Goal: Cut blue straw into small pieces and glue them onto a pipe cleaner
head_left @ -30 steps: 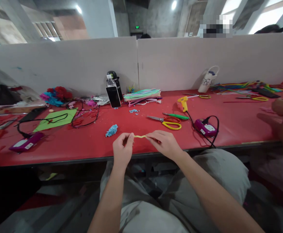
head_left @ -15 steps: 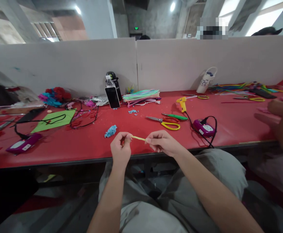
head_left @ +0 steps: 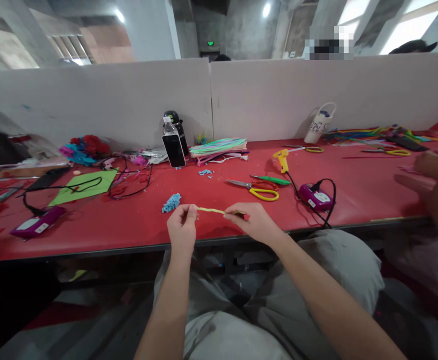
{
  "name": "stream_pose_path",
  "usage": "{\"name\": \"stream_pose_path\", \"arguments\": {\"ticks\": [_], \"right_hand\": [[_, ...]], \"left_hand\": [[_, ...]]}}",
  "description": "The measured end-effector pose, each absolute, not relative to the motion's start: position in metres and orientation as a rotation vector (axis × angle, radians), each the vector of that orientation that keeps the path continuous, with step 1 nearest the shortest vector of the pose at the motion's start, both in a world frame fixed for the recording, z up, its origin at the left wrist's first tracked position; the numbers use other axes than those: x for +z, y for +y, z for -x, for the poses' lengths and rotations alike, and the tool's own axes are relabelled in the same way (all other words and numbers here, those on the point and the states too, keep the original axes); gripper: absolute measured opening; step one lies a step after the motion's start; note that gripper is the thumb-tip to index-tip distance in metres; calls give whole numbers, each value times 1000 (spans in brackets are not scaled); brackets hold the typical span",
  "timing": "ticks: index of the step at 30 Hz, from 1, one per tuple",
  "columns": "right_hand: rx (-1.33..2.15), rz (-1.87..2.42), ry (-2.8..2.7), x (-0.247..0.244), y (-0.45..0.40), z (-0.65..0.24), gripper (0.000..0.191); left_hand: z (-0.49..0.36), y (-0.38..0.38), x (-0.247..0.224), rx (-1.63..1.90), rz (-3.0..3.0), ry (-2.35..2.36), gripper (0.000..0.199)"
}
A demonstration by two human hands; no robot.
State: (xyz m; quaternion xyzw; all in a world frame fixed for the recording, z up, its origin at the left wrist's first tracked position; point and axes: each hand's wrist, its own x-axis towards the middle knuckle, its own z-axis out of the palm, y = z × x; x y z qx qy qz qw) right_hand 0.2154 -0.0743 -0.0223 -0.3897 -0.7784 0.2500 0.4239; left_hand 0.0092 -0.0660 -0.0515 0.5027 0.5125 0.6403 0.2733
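A thin yellow strip (head_left: 211,210) stretches between my two hands above the front edge of the red table. My left hand (head_left: 183,222) pinches its left end between thumb and fingers. The right end is pinched in my right hand (head_left: 247,217). Just behind my left hand lies a blue textured piece (head_left: 171,203). Yellow-handled scissors (head_left: 264,193) rest behind my right hand, beside a green-handled tool (head_left: 273,180). Small blue bits (head_left: 205,172) are scattered farther back.
A bundle of pastel strips (head_left: 219,149), a phone (head_left: 174,150) and bottles stand or lie at the back. To the right are a yellow glue gun (head_left: 281,161) and a purple corded box (head_left: 316,197). Another person's hand (head_left: 434,165) is at far right.
My left hand has shifted slightly left, and a longer stretch of the yellow strip shows between my hands. Both hands still hold it.
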Motion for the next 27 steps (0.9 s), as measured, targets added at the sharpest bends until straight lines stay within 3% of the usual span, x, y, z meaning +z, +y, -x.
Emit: {"name": "stream_pose_path", "arguments": {"ticks": [10, 12, 15, 18, 20, 23, 27], "right_hand": [[386, 1066, -1929, -27, -69, -219, 27], [548, 1121, -1774, -26, -69, -215, 34], [1070, 1111, -1485, -26, -68, -210, 45], [1571, 1003, -1220, -27, -68, -209, 46], [1709, 953, -1154, -26, -69, -210, 47], [1598, 1043, -1235, -24, -71, -212, 48], [1106, 1140, -1615, -19, -75, -218, 43]], "left_hand": [[-9, -64, -53, 1738, -1367, 1384, 22], [-12, -65, -53, 1784, -1349, 1365, 21], [-14, -64, -52, 1830, -1319, 1343, 18], [-13, -63, -53, 1831, -1315, 1354, 18], [-12, -62, -53, 1834, -1313, 1354, 18], [-11, -63, -53, 1828, -1294, 1340, 18], [-9, -63, -51, 1836, -1258, 1311, 19]]}}
